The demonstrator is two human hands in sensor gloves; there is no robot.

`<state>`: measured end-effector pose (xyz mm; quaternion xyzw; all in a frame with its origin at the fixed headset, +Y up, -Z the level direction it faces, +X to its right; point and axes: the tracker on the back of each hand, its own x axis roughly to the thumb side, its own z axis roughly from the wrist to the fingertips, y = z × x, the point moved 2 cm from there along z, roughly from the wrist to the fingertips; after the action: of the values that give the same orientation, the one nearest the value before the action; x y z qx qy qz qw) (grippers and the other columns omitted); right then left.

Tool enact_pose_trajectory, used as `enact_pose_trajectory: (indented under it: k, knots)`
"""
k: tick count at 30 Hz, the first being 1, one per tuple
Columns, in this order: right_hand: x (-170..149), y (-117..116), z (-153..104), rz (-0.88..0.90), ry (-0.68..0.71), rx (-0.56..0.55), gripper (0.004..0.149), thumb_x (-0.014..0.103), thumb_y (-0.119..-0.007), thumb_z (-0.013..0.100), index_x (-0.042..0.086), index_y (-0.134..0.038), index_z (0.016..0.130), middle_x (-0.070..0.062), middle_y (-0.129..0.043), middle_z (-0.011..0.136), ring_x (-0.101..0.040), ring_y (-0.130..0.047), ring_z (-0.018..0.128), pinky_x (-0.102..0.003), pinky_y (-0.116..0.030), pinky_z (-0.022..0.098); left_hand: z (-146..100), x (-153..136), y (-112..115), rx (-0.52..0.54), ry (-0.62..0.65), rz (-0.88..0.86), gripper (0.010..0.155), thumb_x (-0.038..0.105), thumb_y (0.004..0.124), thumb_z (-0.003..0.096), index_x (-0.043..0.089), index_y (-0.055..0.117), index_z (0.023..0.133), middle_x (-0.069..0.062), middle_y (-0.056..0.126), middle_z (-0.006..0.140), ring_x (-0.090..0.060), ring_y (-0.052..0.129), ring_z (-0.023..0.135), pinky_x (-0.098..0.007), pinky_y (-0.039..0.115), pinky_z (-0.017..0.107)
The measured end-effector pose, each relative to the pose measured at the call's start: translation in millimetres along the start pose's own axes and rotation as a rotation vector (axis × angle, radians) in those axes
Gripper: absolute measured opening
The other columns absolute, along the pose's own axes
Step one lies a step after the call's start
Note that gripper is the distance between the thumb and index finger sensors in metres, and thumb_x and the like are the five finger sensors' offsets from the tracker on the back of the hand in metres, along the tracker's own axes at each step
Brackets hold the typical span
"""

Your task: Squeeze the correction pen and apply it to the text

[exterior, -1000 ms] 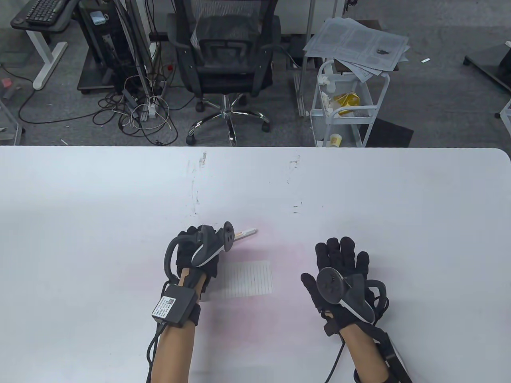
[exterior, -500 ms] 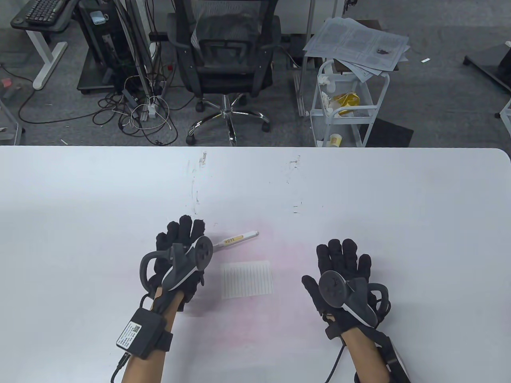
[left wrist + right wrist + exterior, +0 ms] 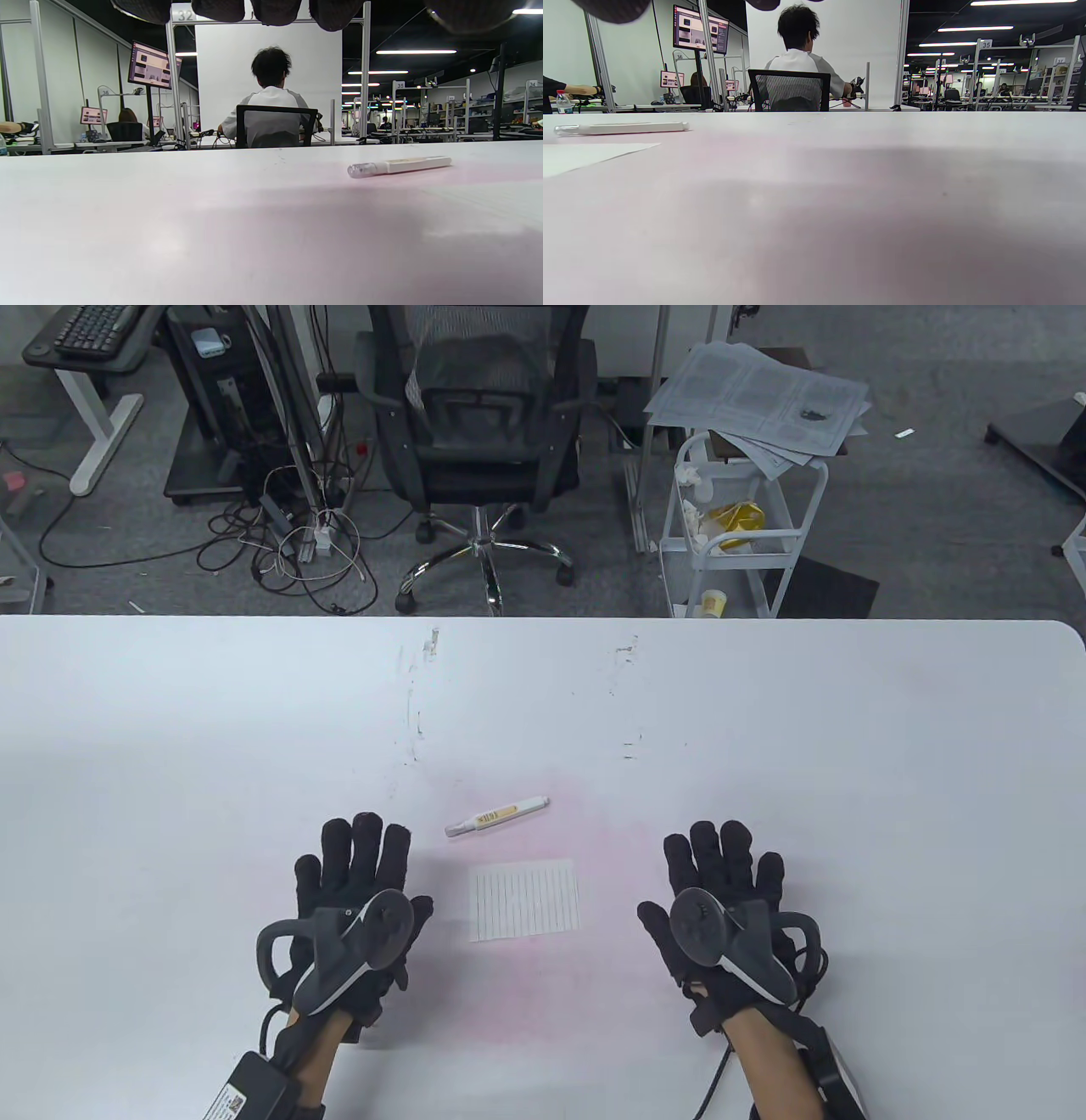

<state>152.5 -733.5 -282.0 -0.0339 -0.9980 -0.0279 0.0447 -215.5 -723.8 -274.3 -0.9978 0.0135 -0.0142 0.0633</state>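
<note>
A white correction pen with a yellow label lies flat on the white table, cap end toward the left. It also shows in the left wrist view and the right wrist view. A small lined paper lies just in front of the pen; its corner shows in the right wrist view. My left hand rests flat and open on the table, left of the paper, holding nothing. My right hand rests flat and open, right of the paper, holding nothing.
The table's far edge runs across the middle of the table view. Beyond it stand an office chair and a white cart with papers on top. Faint scuff marks show on the table behind the pen.
My left hand has let go of the pen, pulled back toward me and to the left, and now lies flat. The pen stays on the table. My right hand has barely moved.
</note>
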Motion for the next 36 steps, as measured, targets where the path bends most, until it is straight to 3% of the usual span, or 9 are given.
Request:
enact_pose_trajectory:
  k: [3,11,36]
  knots:
    - [0,-4,-1,-0.004,0.005,0.025,0.080,0.071,-0.057,0.044,0.031,-0.027,0.106,0.001,-0.018,0.111,-0.037,-0.009,0.102,-0.068,-0.019,0.066,-3,1,7,-0.040,0.009,0.053,0.081,0.069,0.059,0.0357,0.041,0.034,0.107,0.003,0.027,0.119,-0.031,0.035,0.115,-0.059,0.045,0.080]
    - [2,-10,-5,-0.015,0.015,0.034,0.080,0.072,-0.057,0.043,0.031,-0.027,0.106,0.000,-0.018,0.111,-0.038,-0.009,0.102,-0.068,-0.020,0.066,-15,7,11,-0.028,0.033,0.101,0.081,0.069,0.059,0.0348,0.041,0.035,0.107,0.004,0.028,0.119,-0.030,0.034,0.115,-0.059,0.044,0.080]
    - [6,-9,-6,-0.026,0.020,0.051,0.080,0.072,-0.057,0.043,0.031,-0.028,0.106,0.000,-0.018,0.111,-0.038,-0.009,0.103,-0.068,-0.020,0.066,-13,3,10,-0.044,0.021,0.093,0.081,0.069,0.060,0.0347,0.041,0.036,0.107,0.004,0.029,0.119,-0.030,0.034,0.115,-0.059,0.044,0.080]
